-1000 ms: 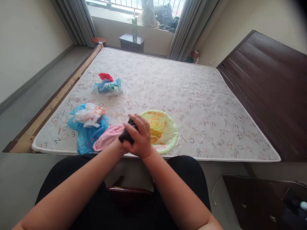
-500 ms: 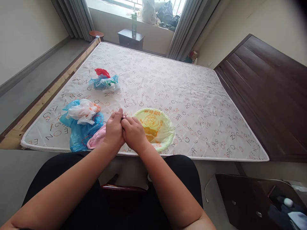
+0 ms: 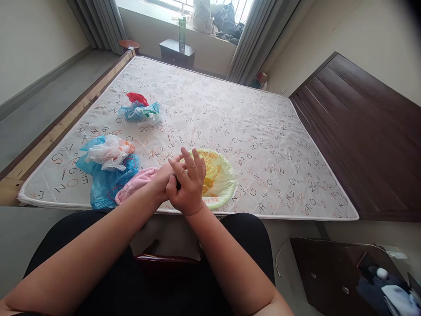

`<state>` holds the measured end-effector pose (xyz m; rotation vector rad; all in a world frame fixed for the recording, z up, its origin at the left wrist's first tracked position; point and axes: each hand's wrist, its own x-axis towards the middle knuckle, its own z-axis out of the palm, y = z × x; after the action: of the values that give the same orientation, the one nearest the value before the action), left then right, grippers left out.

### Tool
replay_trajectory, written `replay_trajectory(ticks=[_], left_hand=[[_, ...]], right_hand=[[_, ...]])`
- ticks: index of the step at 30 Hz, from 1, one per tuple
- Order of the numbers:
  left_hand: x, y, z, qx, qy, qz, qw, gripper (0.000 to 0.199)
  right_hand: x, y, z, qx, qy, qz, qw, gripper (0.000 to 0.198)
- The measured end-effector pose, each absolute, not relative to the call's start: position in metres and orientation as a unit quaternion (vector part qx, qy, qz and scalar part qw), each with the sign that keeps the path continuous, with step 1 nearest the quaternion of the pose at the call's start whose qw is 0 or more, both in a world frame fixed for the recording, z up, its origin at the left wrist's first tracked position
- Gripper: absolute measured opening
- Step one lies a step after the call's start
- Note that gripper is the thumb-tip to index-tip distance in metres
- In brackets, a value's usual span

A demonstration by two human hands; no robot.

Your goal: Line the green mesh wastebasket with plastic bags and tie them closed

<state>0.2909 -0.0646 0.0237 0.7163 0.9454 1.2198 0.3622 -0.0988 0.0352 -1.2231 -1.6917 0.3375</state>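
Note:
My left hand [image 3: 160,177] and my right hand [image 3: 189,186] are pressed together at the near edge of a letter-printed mattress [image 3: 246,127]. A small black crumpled bag [image 3: 178,182] shows only as a dark sliver between them. The left hand is closed round it and mostly hidden behind the right. The right thumb pins it while the other right fingers stand spread upward. A flattened yellow plastic bag [image 3: 222,180] lies just behind the right hand. A pink bag [image 3: 134,186] lies under my left wrist.
A blue bag [image 3: 103,186] with a white bag [image 3: 110,151] on top lies at the near left. A red, blue and green bundle [image 3: 140,109] sits farther back. A dark wooden headboard [image 3: 362,131] runs along the right. A dark table [image 3: 329,272] stands lower right.
The black bag, plainly visible a second ago, is now almost hidden between my hands. My right fingers have opened and lifted, and the view has shifted slightly.

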Motion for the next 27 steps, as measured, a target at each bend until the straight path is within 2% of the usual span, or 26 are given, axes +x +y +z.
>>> replay_trajectory(ticks=[3, 6, 11, 13, 19, 25, 27], left_hand=[[0.286, -0.057, 0.036, 0.282, 0.364, 0.486, 0.743, 0.035], [0.287, -0.059, 0.045, 0.251, 0.359, 0.479, 0.761, 0.036], [0.287, -0.066, 0.058, 0.241, 0.370, 0.496, 0.748, 0.068], [0.288, -0.066, 0.063, 0.246, 0.379, 0.515, 0.728, 0.063], [0.308, -0.080, 0.053, 0.316, 0.443, 0.514, 0.664, 0.027], [0.330, -0.107, 0.028, 0.216, 0.418, 0.545, 0.694, 0.048], [0.327, -0.102, 0.028, 0.182, 0.439, 0.575, 0.666, 0.044]], right_hand=[[0.362, -0.095, 0.031, -0.511, -0.670, 0.142, 0.519, 0.045], [0.358, -0.097, 0.025, -0.508, -0.646, 0.181, 0.541, 0.045], [0.355, -0.101, 0.025, -0.502, -0.598, 0.215, 0.586, 0.023], [0.357, -0.099, 0.028, -0.506, -0.576, 0.214, 0.605, 0.023], [0.378, -0.082, 0.034, -0.587, -0.447, 0.268, 0.620, 0.042], [0.388, -0.072, 0.035, -0.603, -0.367, 0.328, 0.627, 0.045], [0.381, -0.075, 0.033, -0.598, -0.417, 0.340, 0.594, 0.043]])
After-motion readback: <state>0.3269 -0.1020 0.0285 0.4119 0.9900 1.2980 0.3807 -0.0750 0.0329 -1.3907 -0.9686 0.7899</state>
